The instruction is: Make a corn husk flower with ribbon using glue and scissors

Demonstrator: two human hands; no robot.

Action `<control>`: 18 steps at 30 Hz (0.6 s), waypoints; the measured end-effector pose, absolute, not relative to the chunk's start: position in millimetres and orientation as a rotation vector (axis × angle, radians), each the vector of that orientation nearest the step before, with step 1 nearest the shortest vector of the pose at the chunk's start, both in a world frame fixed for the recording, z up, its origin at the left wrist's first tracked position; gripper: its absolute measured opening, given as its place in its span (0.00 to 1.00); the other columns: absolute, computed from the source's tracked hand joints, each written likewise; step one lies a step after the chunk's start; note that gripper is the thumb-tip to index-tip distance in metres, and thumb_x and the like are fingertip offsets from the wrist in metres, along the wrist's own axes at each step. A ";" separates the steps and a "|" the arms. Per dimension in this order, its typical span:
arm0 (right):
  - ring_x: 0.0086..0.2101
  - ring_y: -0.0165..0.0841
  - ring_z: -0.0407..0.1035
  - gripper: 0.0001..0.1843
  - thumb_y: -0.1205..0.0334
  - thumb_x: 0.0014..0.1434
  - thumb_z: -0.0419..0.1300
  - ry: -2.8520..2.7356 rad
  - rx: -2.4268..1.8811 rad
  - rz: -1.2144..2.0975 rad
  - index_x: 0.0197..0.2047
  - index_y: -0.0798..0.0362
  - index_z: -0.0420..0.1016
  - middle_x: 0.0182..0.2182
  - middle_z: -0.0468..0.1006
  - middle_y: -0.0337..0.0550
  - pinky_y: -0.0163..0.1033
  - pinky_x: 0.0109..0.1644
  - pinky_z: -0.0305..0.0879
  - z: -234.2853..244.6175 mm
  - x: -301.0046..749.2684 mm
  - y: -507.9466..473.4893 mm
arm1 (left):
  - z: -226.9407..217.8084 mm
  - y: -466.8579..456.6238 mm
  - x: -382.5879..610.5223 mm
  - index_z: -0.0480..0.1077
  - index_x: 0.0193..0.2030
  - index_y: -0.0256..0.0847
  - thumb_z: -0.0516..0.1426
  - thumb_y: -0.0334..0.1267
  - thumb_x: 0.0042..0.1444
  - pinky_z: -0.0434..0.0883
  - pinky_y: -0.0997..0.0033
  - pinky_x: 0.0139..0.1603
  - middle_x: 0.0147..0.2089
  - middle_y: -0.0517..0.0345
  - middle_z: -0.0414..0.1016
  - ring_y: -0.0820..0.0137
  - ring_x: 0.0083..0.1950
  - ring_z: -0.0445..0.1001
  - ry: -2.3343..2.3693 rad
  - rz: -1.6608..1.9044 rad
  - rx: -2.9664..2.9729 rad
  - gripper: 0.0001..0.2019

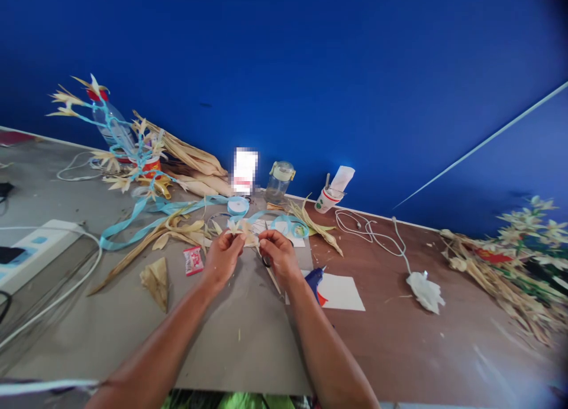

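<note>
Clock taken from the gap between your hands, 12 pointing away from you.

At 9, the white power strip on the table. At 10, a branching blue-wrapped stem carrying pale husk blooms. Near 8, a folded dry husk lies alone; closer in, a red packet. Just short of 12, the blue ribbon roll.

Your left hand: thumb and index drawn together in a pinch on a small pale husk piece, which sits at the centre, in front of you. Your right hand: fingers curled close, tips near the same piece; cannot tell whether they grip it. A black scissors handle shows at the right hand; whether you hold it or it lies beneath is unclear.

At 4, partly behind your right forearm, the blue glue gun by a white card.

Step in hand, as judged: fine shaping or joining of the husk piece. Next move seems to call for a steady, light left pinch and small fingertip adjustments from the right; dry husk probably splits if pulled hard. The glue gun appears within easy reach should the join need it.
</note>
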State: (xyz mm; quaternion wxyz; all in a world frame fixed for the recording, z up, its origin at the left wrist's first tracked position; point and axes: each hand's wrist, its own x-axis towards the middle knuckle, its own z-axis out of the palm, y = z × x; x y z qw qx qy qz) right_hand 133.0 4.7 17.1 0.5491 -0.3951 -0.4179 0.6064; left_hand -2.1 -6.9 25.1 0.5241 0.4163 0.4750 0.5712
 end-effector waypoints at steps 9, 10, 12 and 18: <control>0.20 0.24 0.55 0.10 0.56 0.46 0.65 -1.043 -1.043 1.262 0.26 0.54 0.72 0.17 0.64 0.31 0.32 0.25 0.52 19.3 115.4 0.0 | 26.5 -10.0 1.5 0.67 0.29 0.39 0.60 0.43 0.50 0.51 0.75 0.23 0.21 0.68 0.59 0.77 0.22 0.53 1.151 1.316 1.153 0.10; 0.20 0.24 0.55 0.10 0.56 0.47 0.65 -1.058 -1.045 1.247 0.27 0.54 0.71 0.17 0.64 0.31 0.32 0.25 0.52 19.2 116.9 0.2 | 26.3 -10.1 1.7 0.67 0.29 0.39 0.60 0.43 0.50 0.52 0.75 0.23 0.21 0.68 0.59 0.77 0.22 0.53 1.111 1.311 1.113 0.10; 0.20 0.25 0.54 0.09 0.56 0.48 0.64 -1.098 -1.046 1.211 0.27 0.53 0.71 0.18 0.64 0.31 0.32 0.25 0.52 19.5 120.7 0.4 | 25.6 -9.9 1.8 0.67 0.28 0.39 0.60 0.44 0.50 0.53 0.75 0.23 0.21 0.67 0.59 0.77 0.22 0.54 1.002 1.298 1.002 0.11; 0.27 0.28 0.61 0.07 0.59 0.54 0.60 -1.281 -1.020 0.954 0.29 0.52 0.71 0.25 0.68 0.36 0.33 0.32 0.59 24.6 128.4 -0.6 | 22.9 -8.6 -1.1 0.66 0.26 0.39 0.57 0.44 0.54 0.55 0.75 0.24 0.23 0.63 0.62 0.76 0.24 0.56 0.928 1.238 0.959 0.12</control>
